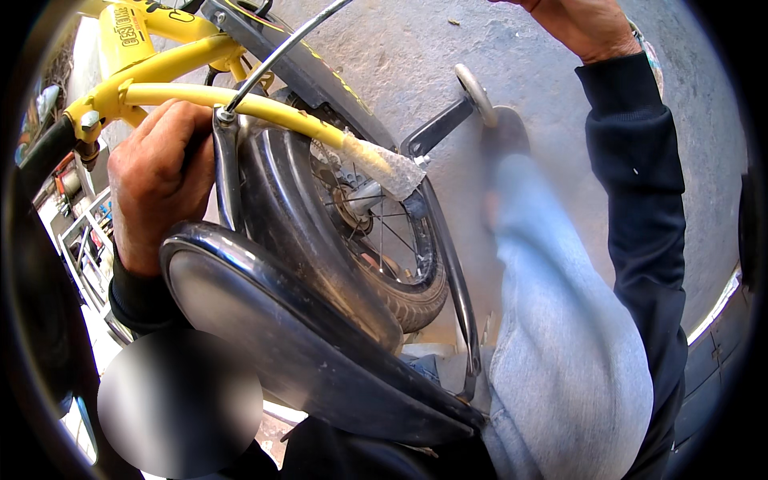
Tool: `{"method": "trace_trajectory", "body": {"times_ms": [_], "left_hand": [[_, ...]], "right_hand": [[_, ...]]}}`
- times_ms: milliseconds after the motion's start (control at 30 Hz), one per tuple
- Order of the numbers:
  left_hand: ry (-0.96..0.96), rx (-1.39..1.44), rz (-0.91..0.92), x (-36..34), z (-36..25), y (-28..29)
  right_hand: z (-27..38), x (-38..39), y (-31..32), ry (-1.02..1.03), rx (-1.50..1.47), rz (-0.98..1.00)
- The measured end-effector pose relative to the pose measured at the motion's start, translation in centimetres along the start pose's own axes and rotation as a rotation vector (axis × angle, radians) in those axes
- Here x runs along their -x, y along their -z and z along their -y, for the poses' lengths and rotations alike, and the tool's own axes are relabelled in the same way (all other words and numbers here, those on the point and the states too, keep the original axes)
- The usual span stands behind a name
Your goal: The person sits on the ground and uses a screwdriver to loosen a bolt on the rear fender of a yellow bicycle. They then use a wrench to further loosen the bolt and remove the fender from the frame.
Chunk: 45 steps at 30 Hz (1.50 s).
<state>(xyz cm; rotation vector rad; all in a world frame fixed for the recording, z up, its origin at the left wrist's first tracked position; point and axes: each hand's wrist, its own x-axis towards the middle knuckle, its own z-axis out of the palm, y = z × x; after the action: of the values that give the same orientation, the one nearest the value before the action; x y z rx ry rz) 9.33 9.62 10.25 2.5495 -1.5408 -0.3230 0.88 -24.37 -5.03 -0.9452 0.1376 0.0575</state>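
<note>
My left hand [156, 176] is closed, its fingers curled in behind the bolted joint where a black metal strut [228, 172] meets a yellow frame tube [264, 104]. What the fingertips grip there is hidden. From that bolt a thin grey rod or cable [288, 50] runs up and right out of view. Below the hand lies a long black padded seat [320, 336], and beneath it a black mudguard [280, 200] over a spoked wheel [428, 300]. My right hand [580, 24] is at the top edge, its fingers cut off; what it touches does not show.
Clear plastic wrap [384, 166] covers the yellow tube's end near the hub. A black arm with a pale ring [476, 92] sticks out beside my jeans-clad leg [560, 320]. Grey concrete floor [424, 56] lies beyond. A white metal rack [92, 248] stands at left.
</note>
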Motion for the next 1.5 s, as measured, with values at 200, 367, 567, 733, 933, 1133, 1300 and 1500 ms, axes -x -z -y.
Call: {"method": "trace_trajectory", "body": {"times_ms": [200,367,567,733,933,1133,1300,1500], "left_hand": [[0.024,-0.015,0.011,0.2,0.2,0.0],[-0.011,-0.006,-0.008,-0.4,0.1,-0.1],[0.021,-0.009,-0.001,0.1,0.2,-0.1],[0.008,0.010,-0.008,-0.1,0.1,-0.2],[0.008,-0.028,0.003,0.0,0.2,-0.1],[0.014,-0.010,-0.005,0.1,-0.1,-0.1],[-0.007,0.001,-0.019,-0.1,0.0,-0.2],[0.008,-0.024,0.007,0.2,0.3,0.2]], "right_hand": [[-0.3,-0.3,-0.9,-0.089,0.016,-0.093],[1.4,0.2,-1.1,0.053,0.012,-0.040],[0.5,-0.1,-0.7,0.073,-0.185,0.103],[-0.6,-0.6,1.1,0.117,-0.059,0.129],[-1.0,-0.5,-0.1,0.134,-0.098,0.089],[-1.6,-0.8,1.0,0.175,-0.077,0.112],[-0.9,-0.7,0.5,0.187,-0.038,0.044],[-2.0,-1.0,-0.2,0.144,-0.051,-0.018]]}}
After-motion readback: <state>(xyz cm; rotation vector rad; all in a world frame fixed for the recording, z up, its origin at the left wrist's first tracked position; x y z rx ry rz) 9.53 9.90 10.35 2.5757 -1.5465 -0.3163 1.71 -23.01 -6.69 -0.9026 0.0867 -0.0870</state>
